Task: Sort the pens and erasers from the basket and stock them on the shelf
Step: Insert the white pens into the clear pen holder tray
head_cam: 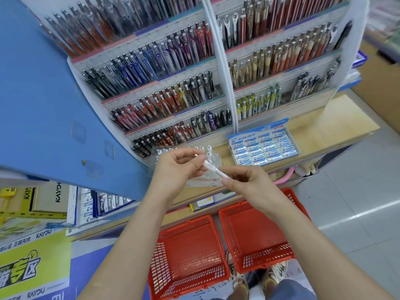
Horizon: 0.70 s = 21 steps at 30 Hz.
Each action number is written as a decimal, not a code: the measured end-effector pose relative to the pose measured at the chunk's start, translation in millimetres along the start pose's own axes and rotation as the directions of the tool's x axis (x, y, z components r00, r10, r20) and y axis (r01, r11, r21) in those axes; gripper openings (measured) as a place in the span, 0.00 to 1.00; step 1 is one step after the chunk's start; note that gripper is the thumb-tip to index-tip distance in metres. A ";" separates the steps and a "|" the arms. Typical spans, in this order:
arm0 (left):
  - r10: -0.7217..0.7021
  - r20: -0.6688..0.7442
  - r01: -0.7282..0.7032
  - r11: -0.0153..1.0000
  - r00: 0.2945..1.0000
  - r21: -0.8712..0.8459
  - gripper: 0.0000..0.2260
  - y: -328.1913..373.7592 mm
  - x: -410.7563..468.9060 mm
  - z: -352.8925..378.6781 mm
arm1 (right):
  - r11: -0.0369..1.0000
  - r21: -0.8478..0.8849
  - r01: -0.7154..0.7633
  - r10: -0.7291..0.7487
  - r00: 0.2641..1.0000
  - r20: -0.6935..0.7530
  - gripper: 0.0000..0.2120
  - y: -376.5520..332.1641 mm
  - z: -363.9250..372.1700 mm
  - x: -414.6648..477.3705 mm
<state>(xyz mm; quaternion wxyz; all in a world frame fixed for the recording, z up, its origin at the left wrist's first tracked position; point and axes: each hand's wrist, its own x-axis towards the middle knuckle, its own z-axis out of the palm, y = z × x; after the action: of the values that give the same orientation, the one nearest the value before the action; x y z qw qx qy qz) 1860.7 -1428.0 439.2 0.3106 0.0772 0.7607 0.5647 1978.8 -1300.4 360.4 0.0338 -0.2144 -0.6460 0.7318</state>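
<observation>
Bare forearms (129,234); blue jeans (290,289); patterned beige-brown sneakers (240,285).

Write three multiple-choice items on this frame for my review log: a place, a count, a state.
1. Where is the eraser box?
A. on the floor
B. hung among the displayed pens
C. on the shelf ledge

2. How many red baskets are in view?
A. one
B. two
C. three

3. How is the clear pen held?
A. pinched by the left hand and the right hand
B. by one hand alone
C. lying unheld

Key: C, the box rests on the ledge; B, two sit side by side; A, each hand pinches an end.
</observation>
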 end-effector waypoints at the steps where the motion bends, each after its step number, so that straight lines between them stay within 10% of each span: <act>1: -0.010 0.002 0.010 1.000 1.000 0.013 0.04 -0.5 -0.5 -2.4 | 1.000 -0.002 0.014 -0.014 1.000 -0.028 0.11 0.7 0.2 0.6; 9: 0.259 -0.152 -0.170 0.882 0.954 0.439 0.09 7.5 2.8 -20.5 | 0.997 0.013 -0.075 0.076 0.957 -0.280 0.11 21.0 2.4 10.0; 21: 0.546 0.115 -0.401 0.440 0.830 0.803 0.05 -13.2 8.2 -0.2 | 0.974 -0.086 -0.209 0.177 0.942 -0.284 0.06 52.0 18.9 37.5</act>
<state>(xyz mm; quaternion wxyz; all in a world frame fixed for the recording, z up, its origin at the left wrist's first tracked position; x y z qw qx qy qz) 1857.1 -1429.0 424.2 0.0080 0.3721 0.8994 0.2291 1949.9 -1314.3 301.8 0.0389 -0.3776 -0.6517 0.6566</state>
